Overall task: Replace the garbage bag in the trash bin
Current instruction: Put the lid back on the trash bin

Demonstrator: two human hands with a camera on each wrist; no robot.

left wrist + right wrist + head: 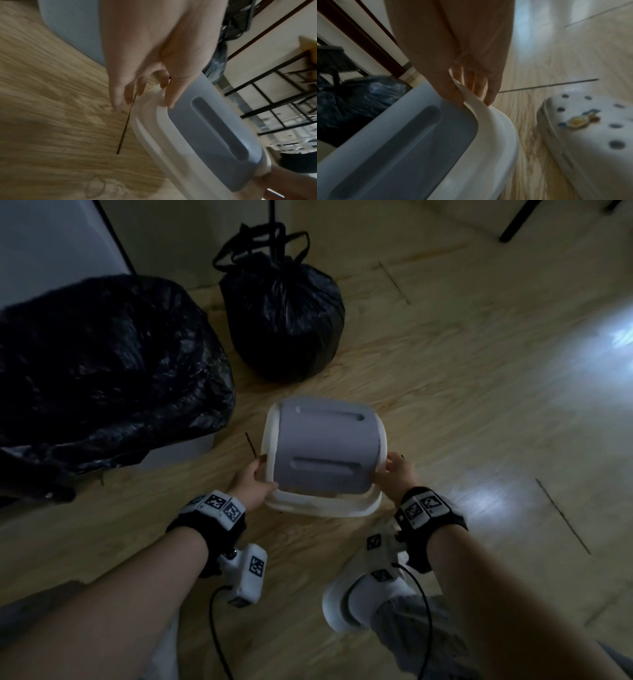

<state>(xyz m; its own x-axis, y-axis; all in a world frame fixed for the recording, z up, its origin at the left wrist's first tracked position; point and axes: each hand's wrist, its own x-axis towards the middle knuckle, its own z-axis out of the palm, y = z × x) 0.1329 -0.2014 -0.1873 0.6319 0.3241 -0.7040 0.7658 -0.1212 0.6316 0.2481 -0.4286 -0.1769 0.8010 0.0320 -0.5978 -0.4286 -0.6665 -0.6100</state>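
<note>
A bin lid (325, 457) with a white frame and a grey swing flap is held low over the wooden floor, in front of me. My left hand (253, 482) grips its left rim, thumb on top (169, 94) and fingers under the edge. My right hand (397, 474) pinches the white rim on the right side (458, 94). The trash bin (102, 371) stands at the left, lined with a black garbage bag spread over its mouth. A full, tied black garbage bag (284, 316) sits on the floor behind the lid.
A white clog (359, 601) on my foot is just below the right hand; it shows at the right in the right wrist view (590, 135). A black stand leg (274, 220) rises behind the tied bag. Open wooden floor (479, 371) lies to the right.
</note>
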